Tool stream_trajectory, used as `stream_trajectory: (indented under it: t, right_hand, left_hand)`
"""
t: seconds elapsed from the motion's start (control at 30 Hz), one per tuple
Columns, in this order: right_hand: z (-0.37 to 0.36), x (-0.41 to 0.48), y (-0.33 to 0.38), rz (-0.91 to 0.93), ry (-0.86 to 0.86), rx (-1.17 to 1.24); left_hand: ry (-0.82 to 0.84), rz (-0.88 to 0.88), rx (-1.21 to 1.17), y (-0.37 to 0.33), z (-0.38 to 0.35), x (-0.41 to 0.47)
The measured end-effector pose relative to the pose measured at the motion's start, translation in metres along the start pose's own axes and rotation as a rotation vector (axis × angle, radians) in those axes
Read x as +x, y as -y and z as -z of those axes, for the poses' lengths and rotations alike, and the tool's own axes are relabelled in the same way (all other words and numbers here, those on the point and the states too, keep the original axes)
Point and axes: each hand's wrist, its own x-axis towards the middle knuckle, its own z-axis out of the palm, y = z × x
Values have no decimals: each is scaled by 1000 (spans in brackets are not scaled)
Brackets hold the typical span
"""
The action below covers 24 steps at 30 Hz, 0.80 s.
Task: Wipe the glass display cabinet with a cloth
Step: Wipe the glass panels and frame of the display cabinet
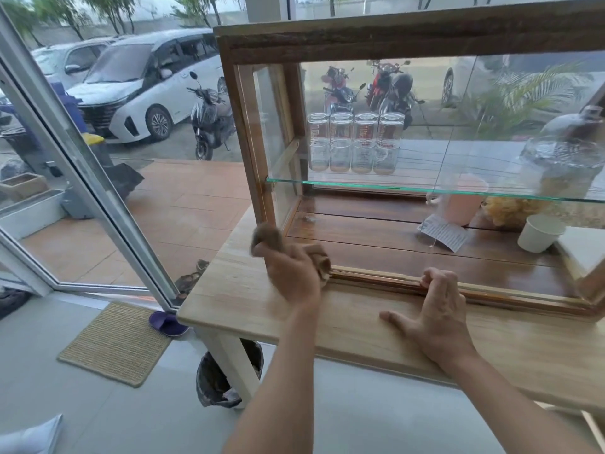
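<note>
At the cabinet (327, 44) corner, left hand (291, 273) presses cloth (268, 235).

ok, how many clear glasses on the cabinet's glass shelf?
4, upside down in a row at the left end of the glass shelf: first, second, third, fourth, left to right. More may be hidden behind them.

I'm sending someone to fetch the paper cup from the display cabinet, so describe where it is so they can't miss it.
Look in the wooden-framed glass display cabinet on the light wood table. On its dark bottom boards, below the glass shelf, at the right end, stands the white paper cup. Unlike the pink mug behind it, it is plain white with no handle.
</note>
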Motion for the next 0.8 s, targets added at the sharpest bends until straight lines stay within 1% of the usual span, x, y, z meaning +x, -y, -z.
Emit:
stream_trajectory:
  t: [0.03,0.07,0.1,0.17,0.2,0.27,0.3,0.37,0.4,0.43,0.47,0.53,0.57,0.63,0.67,0.73,0.77,0.8]
  right_hand:
    - [-1,0,0,-1,0,-1]
    - [-1,-1,1,2,-2,0]
    - [-1,0,2,2,-4,1]
    - [-1,0,1,1,5,-6]
    - [-1,0,1,7,8,-11]
    - [0,-1,1,12,6,-9]
    - [1,0,2,6,7,-7]
    - [0,0,3,4,12,-16]
    - [0,-1,3,6,8,-23]
    - [0,0,4,8,6,-26]
    - [1,0,5,2,8,-27]
    - [2,0,5,-7,16,-29]
    - [2,-1,6,-7,16,-26]
    - [3,-1,6,-2,14,-19]
    - [3,-1,5,-4,14,-17]
    - [2,-1,5,-1,13,-18]
    - [2,-1,6,4,12,-21]
    - [2,0,6,3,15,-26]
  left_hand:
    - [-28,129,-8,3,2,-3]
    - [-11,170,-11,-1,-2,-15]
    - [50,128,-6,-8,-9,-32]
    - [143,-49,22,-18,-22,-63]
    - [163,-118,34,-20,-22,-64]
    - [131,-168,68,-13,-12,-41]
    - [102,-130,68,-5,-5,-25]
    - [17,72,12,9,4,-5]
    - [25,138,1,9,4,-10]
    - [66,135,10,3,-4,-22]
    - [128,78,20,-5,-13,-38]
    - [182,-104,56,-18,-26,-68]
    - [191,-172,66,-22,-25,-69]
    - [147,-229,60,-15,-15,-46]
    - [110,-184,43,-5,-9,-30]
    - [-4,58,-11,8,0,-11]
    - [-4,143,-2,7,-2,-16]
    - [38,142,11,-2,-8,-30]
